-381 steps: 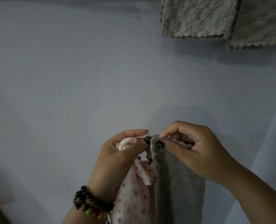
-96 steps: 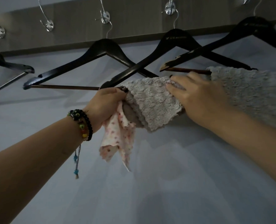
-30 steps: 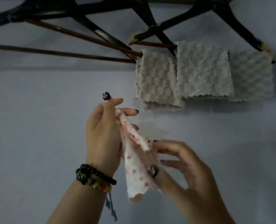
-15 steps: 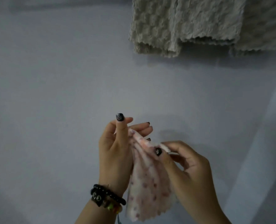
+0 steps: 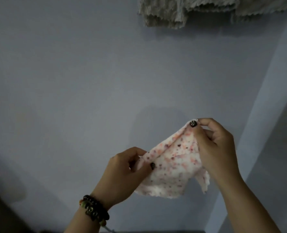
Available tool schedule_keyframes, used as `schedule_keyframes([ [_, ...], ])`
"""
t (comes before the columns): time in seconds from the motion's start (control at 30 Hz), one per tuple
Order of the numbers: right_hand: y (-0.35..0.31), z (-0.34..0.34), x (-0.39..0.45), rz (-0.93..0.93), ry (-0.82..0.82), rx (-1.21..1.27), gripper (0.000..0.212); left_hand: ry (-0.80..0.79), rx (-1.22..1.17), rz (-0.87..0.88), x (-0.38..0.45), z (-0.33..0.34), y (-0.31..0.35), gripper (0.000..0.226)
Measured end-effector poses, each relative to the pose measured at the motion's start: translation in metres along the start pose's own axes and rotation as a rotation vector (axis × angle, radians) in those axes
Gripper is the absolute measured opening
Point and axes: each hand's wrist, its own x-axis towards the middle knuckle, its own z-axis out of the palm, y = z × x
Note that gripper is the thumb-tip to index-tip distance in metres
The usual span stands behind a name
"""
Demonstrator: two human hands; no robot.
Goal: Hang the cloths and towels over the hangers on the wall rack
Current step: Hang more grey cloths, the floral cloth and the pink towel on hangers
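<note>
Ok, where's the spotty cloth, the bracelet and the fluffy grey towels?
Spotty cloth (image 5: 171, 170), head view, middle of the fabric.
Bracelet (image 5: 94, 209), head view, dark beads on the left wrist.
Grey towels (image 5: 166, 15), head view, lower hanging edge.

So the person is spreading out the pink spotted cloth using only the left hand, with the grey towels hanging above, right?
Not quite. The head view shows both hands at work: the left hand pinches one edge of the pink spotted cloth and the right hand pinches its top corner. The grey towels do hang above.
</note>
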Motion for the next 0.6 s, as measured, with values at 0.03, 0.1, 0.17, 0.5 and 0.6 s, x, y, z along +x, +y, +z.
schedule_keyframes([
  [0.03, -0.002, 0.001, -0.009, 0.027, 0.007, 0.007, 0.018, -0.006, 0.000, -0.027, -0.010, -0.007, -0.005, 0.009],
  [0.1, -0.005, 0.003, -0.029, 0.076, 0.032, 0.022, 0.018, -0.009, -0.011, -0.085, -0.033, -0.020, -0.016, 0.018],
  [0.17, -0.007, 0.001, -0.049, 0.123, 0.071, 0.030, 0.016, 0.023, -0.070, -0.145, -0.054, -0.030, -0.031, 0.029],
  [0.5, -0.010, -0.011, -0.139, 0.454, -0.018, 0.098, 0.018, 0.184, -0.791, -0.511, -0.125, -0.031, -0.052, 0.028],
  [0.6, -0.005, -0.007, -0.157, 0.580, -0.132, 0.012, 0.039, 0.262, -0.828, -0.567, -0.136, -0.027, -0.059, 0.029],
])
